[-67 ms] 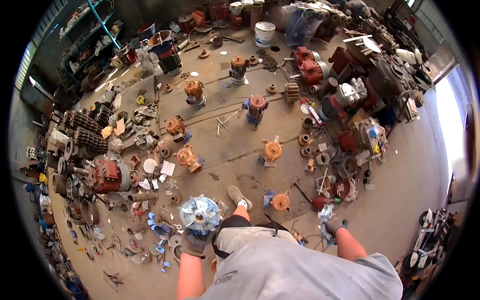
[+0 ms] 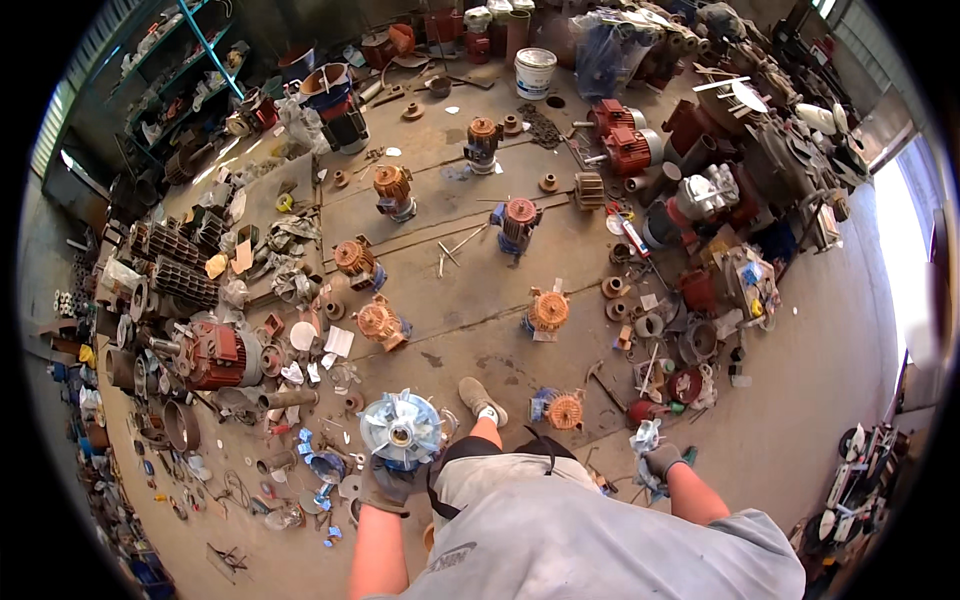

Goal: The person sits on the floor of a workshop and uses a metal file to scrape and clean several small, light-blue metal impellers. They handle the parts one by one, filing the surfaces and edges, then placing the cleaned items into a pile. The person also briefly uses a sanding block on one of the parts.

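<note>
My left hand [image 2: 385, 486], in a dark work glove, grips the near side of an electric motor [image 2: 402, 432] coated pale blue, its finned fan facing up. Some of its fingers are hidden by the motor. Out to the right, my gloved right hand [image 2: 663, 461] is closed around a silvery, pale-blue tool shaped like a spray gun [image 2: 646, 436], held well apart from the motor. Closest of the other motors is an orange one with a blue side [image 2: 564, 410], on the floor ahead between my hands.
Several orange-and-blue motors, among them a reddish one [image 2: 519, 222], stand about the floor ahead. A red motor [image 2: 212, 355] and loose metal parts crowd the left. A hammer [image 2: 606, 384], rings and a red-and-white tube [image 2: 634, 238] lie right. A white bucket [image 2: 534, 74] stands farther back.
The view has shifted slightly, so the floor things sit a little to the right. My right hand and its tool have come slightly down and left. The left hand keeps its hold.
</note>
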Demonstrator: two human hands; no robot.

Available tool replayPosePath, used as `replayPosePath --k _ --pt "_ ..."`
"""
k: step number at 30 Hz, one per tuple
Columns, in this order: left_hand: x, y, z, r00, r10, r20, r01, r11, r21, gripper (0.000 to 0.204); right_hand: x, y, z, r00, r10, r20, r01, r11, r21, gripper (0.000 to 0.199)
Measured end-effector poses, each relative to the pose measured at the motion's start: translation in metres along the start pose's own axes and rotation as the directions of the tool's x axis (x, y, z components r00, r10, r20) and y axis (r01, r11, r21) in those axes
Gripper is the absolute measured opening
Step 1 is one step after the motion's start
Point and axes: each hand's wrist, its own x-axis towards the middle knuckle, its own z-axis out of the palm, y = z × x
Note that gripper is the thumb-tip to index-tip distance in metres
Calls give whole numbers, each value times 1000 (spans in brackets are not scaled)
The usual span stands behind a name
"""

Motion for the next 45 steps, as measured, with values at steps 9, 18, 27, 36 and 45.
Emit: replayPosePath --k 9,18,27,36,45 --pt "147 117 122 992 127 0 -126 984 126 60 115 -94 -220 984 59 -169 -23 978 206 28" --pt "358 165 187 995 88 -49 -84 993 82 64 347 -207 -555 946 76 -316 105 849 518 43" --pt "627 240 182 980 -8 -197 53 973 224 63 583 -364 -778 976 -114 -187 214 677 704 41" --pt "985 262 124 906 -141 -399 359 755 549 45 788 -427 -738 1000 -18 -7 18 717 697 47" --pt "1255 270 55 898 -244 -366 436 600 671 35 1049 -471 -711 967 -112 -230 159 968 197 22"
